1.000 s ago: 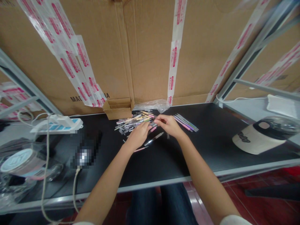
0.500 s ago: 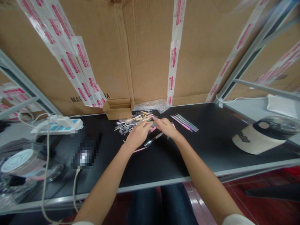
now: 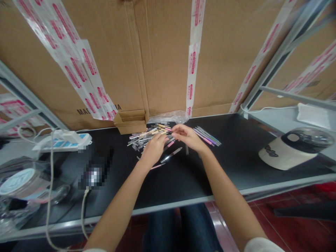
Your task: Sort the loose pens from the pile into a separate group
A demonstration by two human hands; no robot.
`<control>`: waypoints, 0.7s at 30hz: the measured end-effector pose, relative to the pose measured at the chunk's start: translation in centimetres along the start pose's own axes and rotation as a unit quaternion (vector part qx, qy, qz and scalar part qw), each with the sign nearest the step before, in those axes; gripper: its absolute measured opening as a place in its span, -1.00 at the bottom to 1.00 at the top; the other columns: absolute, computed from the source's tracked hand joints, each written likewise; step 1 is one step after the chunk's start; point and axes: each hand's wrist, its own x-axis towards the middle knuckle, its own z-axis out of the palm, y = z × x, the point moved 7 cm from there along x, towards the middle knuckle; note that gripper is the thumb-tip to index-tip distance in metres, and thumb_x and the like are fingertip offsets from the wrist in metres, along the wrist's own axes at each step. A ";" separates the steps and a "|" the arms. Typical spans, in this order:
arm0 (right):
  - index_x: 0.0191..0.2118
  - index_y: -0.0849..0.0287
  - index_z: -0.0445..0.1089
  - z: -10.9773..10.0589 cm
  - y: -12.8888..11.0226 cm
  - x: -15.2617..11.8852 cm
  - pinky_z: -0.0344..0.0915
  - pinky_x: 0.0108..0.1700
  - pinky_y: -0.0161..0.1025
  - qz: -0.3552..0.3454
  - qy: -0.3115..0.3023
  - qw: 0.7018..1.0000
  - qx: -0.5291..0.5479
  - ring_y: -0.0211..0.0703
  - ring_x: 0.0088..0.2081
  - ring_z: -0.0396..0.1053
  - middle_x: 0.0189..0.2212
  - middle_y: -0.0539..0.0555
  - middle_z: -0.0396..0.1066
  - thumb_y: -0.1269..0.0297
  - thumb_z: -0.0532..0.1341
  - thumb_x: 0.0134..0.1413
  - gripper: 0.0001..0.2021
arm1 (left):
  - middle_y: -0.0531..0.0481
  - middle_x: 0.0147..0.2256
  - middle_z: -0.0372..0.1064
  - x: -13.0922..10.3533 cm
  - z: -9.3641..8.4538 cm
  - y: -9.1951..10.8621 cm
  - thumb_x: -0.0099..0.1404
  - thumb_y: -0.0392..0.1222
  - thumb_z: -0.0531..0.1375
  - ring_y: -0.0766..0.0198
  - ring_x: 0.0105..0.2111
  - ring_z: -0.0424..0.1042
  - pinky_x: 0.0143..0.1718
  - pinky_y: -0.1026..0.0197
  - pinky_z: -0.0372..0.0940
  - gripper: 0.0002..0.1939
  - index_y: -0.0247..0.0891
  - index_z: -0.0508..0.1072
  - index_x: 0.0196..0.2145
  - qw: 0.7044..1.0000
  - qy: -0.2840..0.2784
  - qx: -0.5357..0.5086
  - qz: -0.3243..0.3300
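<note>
A loose pile of pens (image 3: 141, 139) in clear, yellow, pink and grey lies mid-table. Over its right part is my left hand (image 3: 154, 147), closed, its fingers bent together at the pens; whatever it grips is hidden. Just to the right, my right hand (image 3: 187, 137) hovers at the pile's edge, thumb and fingers apart, with no pen visible between them. A clear pen (image 3: 171, 155) rests in front of the hands, and a pink one (image 3: 157, 166) lies nearer me. Right of my right hand, a row of grey, purple and pink pens (image 3: 208, 136) lies side by side.
A small open carton (image 3: 130, 126) and crumpled clear plastic (image 3: 168, 117) stand behind the pile. Left are a power strip (image 3: 65, 141), a blurred-out device with a cable (image 3: 83, 206) and a lidded jar (image 3: 19, 182). A cream visor cap (image 3: 286, 150) sits right.
My right hand has drawn slightly away from my left, its fingers spreading apart. My left hand stays over the pile. The view has shifted a little.
</note>
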 end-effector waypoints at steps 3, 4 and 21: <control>-0.33 0.22 0.39 -0.2 -0.8 -0.1 0.28 -0.26 -0.28 -0.063 0.003 0.997 -0.046 -0.21 -0.34 0.35 -0.35 0.07 0.41 0.07 0.26 -0.05 -0.71 | -0.14 -0.23 0.35 0.0 -0.1 -0.7 0.40 -0.19 -0.14 0.17 -0.17 0.38 -0.10 0.10 0.31 -0.66 -0.32 0.39 -0.24 1.000 -0.005 -0.023 -0.021; -0.34 0.22 0.39 -0.1 -0.9 -0.2 0.27 -0.26 -0.28 -0.070 0.006 0.995 -0.069 -0.21 -0.35 0.34 -0.36 0.08 0.41 0.07 0.23 -0.01 -0.72 | -0.15 -0.24 0.35 0.0 -0.1 -0.8 0.40 -0.18 -0.15 0.17 -0.18 0.38 -0.11 0.10 0.31 -0.65 -0.32 0.40 -0.26 0.999 -0.006 -0.024 -0.026; -0.73 0.22 0.20 0.9 -0.2 -0.4 0.05 -0.52 -0.32 0.002 -0.020 0.984 -0.176 -0.34 -0.64 0.09 -0.77 -0.04 0.10 -0.10 -0.05 0.16 -0.41 | -0.17 -0.14 0.37 -0.2 0.5 0.2 0.38 -0.20 -0.07 0.13 -0.08 0.36 -0.03 0.06 0.28 -0.73 -0.30 0.34 -0.10 0.999 -0.022 0.024 0.007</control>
